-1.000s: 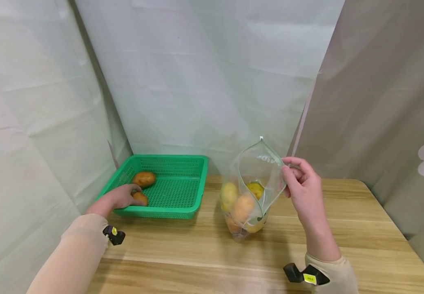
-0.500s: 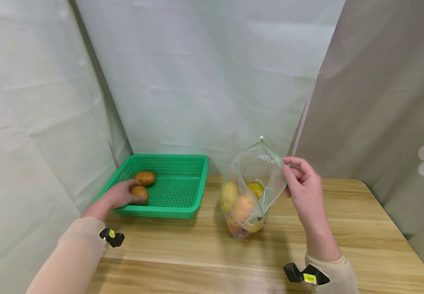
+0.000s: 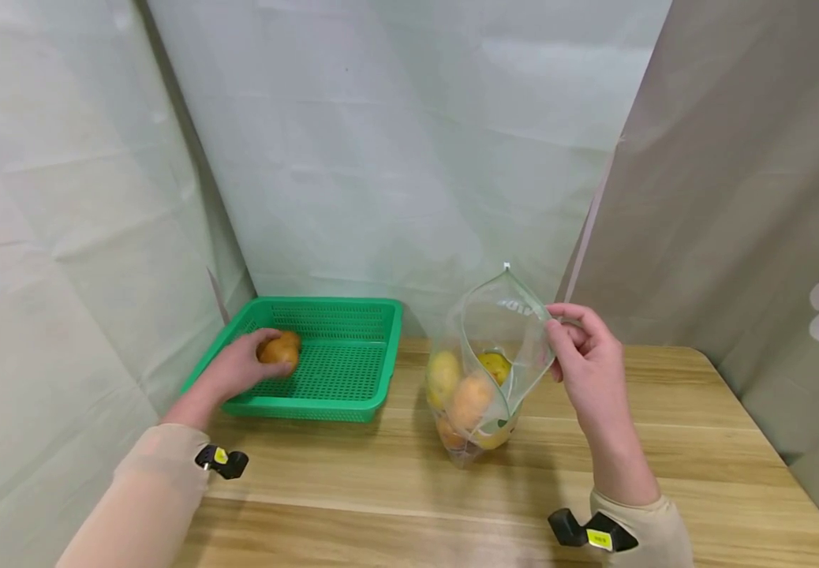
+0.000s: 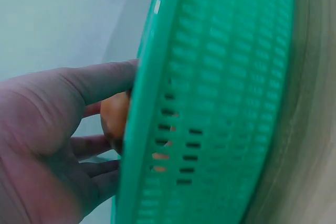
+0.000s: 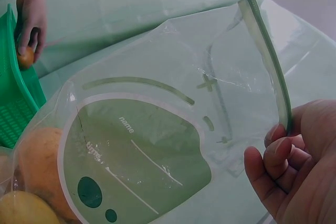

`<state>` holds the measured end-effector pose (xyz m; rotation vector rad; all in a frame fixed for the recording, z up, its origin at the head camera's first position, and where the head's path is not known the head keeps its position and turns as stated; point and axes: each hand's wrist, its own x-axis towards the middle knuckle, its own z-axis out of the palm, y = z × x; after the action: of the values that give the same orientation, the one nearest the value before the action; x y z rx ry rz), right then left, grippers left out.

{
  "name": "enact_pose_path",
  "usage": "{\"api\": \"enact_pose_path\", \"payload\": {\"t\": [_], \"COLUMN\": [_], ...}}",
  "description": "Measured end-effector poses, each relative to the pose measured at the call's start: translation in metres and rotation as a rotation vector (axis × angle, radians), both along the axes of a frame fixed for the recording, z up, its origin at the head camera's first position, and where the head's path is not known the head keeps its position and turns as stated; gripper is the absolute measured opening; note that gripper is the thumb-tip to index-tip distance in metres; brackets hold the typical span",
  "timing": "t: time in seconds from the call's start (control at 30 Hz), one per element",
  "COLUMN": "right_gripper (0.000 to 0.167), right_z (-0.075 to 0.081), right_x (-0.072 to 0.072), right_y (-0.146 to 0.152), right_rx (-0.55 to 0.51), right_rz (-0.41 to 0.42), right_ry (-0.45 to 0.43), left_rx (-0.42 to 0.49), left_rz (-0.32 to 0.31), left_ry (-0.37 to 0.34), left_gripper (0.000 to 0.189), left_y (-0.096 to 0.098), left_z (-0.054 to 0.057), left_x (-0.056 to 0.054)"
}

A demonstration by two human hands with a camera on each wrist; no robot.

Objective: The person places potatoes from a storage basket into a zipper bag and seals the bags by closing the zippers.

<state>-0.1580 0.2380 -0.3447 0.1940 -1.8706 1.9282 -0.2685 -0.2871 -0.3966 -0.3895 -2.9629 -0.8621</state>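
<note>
In the green plastic basket (image 3: 363, 414), my left hand (image 3: 239, 367) grips a brown potato (image 3: 277, 360), fingers on its far side and thumb on its near side. A second potato (image 3: 292, 339) lies just behind and is mostly hidden by the first. The left wrist view shows the held potato (image 4: 114, 120) partly behind the basket's rim. My right hand (image 3: 590, 355) pinches the zip edge of a clear zip bag (image 5: 136, 156). Its mouth gapes, and several potatoes (image 3: 469, 401), yellowish and orange-brown, fill its lower part as it stands upright.
Basket and bag stand on a wooden table (image 3: 353, 505), the bag to the basket's right with a strip of tabletop between them. Pale cloth curtains (image 3: 409, 158) hang behind and on the left. A darker curtain (image 3: 736, 197) with a flower hangs at right.
My left hand has lifted the nearer potato off the basket's front corner and moved it slightly back and right, over the other potato. The right hand and bag have stayed still.
</note>
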Motion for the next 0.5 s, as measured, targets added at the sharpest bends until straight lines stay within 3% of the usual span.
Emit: {"api": "enact_pose_path", "payload": {"t": [0.17, 0.5], "right_gripper": [0.022, 0.022], "right_z": [0.000, 0.001], "right_x": [0.000, 0.001], "right_y": [0.000, 0.001], "right_rx": [0.006, 0.014], "right_rz": [0.000, -0.009], "right_ry": [0.004, 0.015], "left_rx": [0.007, 0.062], "left_rz": [0.001, 0.026], "left_ry": [0.079, 0.147], "left_gripper": [0.075, 0.078], "left_y": [0.019, 0.050], "left_z": [0.011, 0.023], "left_x": [0.007, 0.018]}}
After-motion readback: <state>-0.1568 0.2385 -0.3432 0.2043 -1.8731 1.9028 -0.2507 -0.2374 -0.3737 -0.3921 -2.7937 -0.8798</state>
